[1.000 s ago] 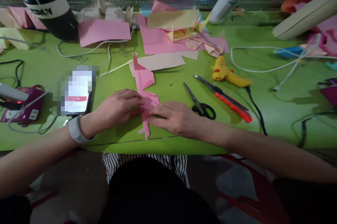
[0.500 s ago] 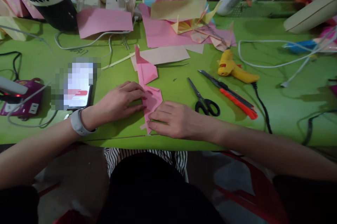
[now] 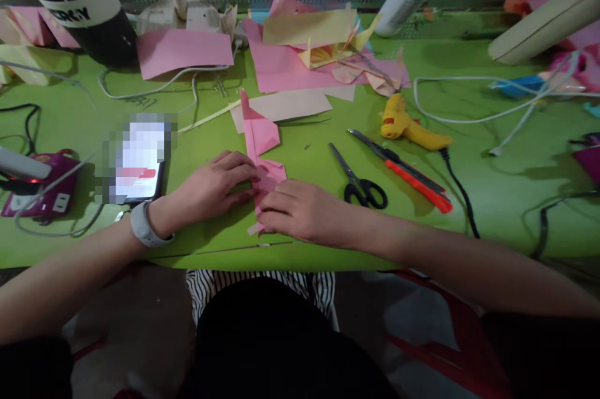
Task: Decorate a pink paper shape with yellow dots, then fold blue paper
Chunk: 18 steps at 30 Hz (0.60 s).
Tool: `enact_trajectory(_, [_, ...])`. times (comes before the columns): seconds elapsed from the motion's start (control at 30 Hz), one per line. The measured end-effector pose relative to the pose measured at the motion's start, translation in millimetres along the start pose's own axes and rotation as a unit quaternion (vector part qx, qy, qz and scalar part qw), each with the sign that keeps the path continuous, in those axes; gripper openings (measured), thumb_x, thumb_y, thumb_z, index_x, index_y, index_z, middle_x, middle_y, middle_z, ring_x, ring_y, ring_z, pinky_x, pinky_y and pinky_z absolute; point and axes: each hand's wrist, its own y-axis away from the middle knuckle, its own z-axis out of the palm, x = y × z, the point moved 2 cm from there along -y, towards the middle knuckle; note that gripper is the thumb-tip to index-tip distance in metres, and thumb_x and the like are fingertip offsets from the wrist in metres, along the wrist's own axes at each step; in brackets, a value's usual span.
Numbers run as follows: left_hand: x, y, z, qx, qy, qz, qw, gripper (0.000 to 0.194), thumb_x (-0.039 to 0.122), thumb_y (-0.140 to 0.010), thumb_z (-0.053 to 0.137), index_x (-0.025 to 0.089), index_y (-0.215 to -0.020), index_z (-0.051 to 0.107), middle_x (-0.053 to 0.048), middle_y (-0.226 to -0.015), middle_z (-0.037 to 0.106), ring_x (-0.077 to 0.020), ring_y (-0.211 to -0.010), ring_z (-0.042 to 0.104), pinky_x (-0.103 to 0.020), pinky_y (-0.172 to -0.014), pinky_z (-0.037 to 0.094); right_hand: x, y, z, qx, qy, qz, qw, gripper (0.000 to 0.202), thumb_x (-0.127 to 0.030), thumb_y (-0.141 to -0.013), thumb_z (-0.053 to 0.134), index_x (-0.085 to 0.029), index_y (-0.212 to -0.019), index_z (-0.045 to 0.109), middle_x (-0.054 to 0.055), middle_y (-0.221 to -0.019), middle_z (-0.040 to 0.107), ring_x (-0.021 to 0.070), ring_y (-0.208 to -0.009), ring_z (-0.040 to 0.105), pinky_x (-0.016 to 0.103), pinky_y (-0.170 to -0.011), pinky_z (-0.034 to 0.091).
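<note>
A folded piece of pink paper (image 3: 263,135) lies lengthwise before me, a long narrow strip with pointed flaps on its right side. My left hand (image 3: 227,181) rests at its left edge, curled fingertips pressing on the paper. From the right, my right hand (image 3: 300,208) has its fingers closed over the near end and covers much of it. A small pale strip (image 3: 254,229) sticks out at that end. To the right lie black-handled scissors (image 3: 360,183) and a red-and-black utility knife (image 3: 403,172).
A phone (image 3: 140,158) lies left, beside a purple power socket (image 3: 42,183). A yellow glue gun (image 3: 415,125) with a black cord is at right. Pink sheets (image 3: 274,67), a black bottle (image 3: 87,8) and white cables (image 3: 450,117) fill the back of the green table (image 3: 210,252).
The view has tilted slightly up and shifted a little. My right hand has moved slightly further over the pink paper's near end; my left hand stays at its edge.
</note>
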Motion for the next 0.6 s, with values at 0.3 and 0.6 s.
enact_trajectory(0.3, [7.6,-5.1,-1.6,0.002,0.029,0.0,1.0,0.025,0.022,-0.094,0.052,0.016,-0.114,0.065,-0.013,-0.116,0.066,-0.0226,-0.106,0.062,-0.038,-0.091,0.052,20.7,1.5,-26.3,0.083,-0.203,0.165,0.962,0.012,-0.022,-0.095,0.057,-0.016,-0.097,0.068,0.008,-0.097,0.072,0.0177,-0.093,0.065,0.034,-0.083,0.052])
enact_trajectory(0.6, [22.1,-6.8,0.8,0.05,-0.025,0.013,0.998,0.024,0.036,-0.094,0.056,0.019,-0.098,0.073,-0.01,-0.109,0.072,-0.0227,-0.094,0.067,-0.04,-0.085,0.055,22.7,10.1,-26.6,0.088,-0.323,0.212,0.918,0.016,-0.029,-0.091,0.063,-0.017,-0.101,0.065,0.008,-0.101,0.073,0.0177,-0.097,0.068,0.034,-0.088,0.054])
